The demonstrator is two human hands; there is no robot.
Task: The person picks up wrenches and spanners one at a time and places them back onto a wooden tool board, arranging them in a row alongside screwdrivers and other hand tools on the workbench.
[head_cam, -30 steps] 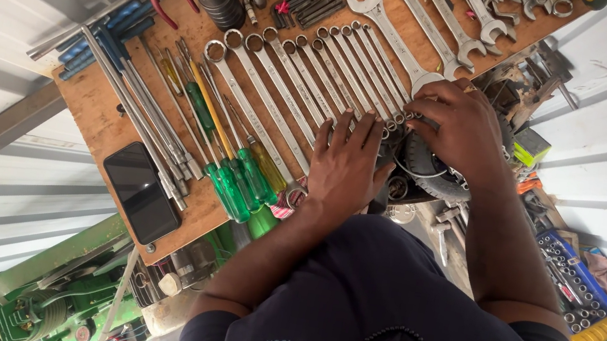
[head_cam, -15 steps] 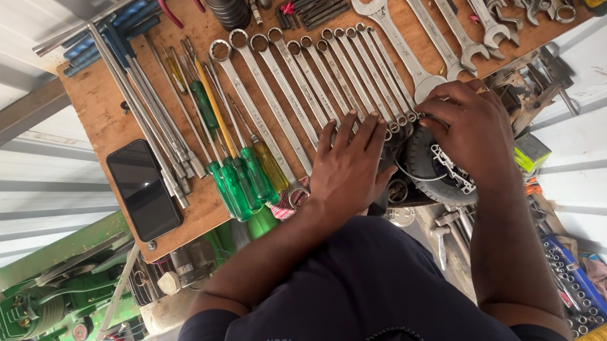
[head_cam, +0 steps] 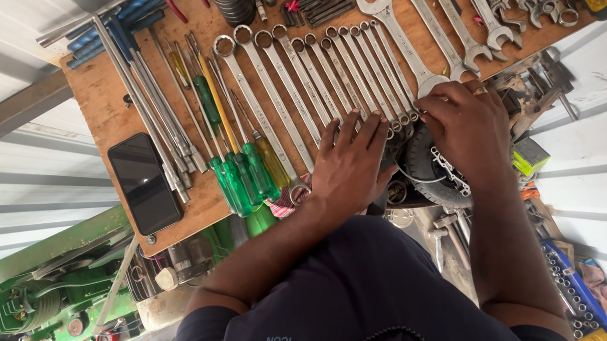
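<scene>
While the left hand (head_cam: 350, 166) lies flat and open on the bench (head_cam: 104, 98) edge, the right hand (head_cam: 465, 128) grips the black toothed wheel (head_cam: 428, 172); holding it steady seems wise.

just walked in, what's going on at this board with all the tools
A person leans over a wooden board laid with rows of wrenches and green-handled screwdrivers. The left hand rests flat on the wrench ends, while the right hand grips a round black toothed part at the board's edge. A dark phone lies nearby.
</scene>
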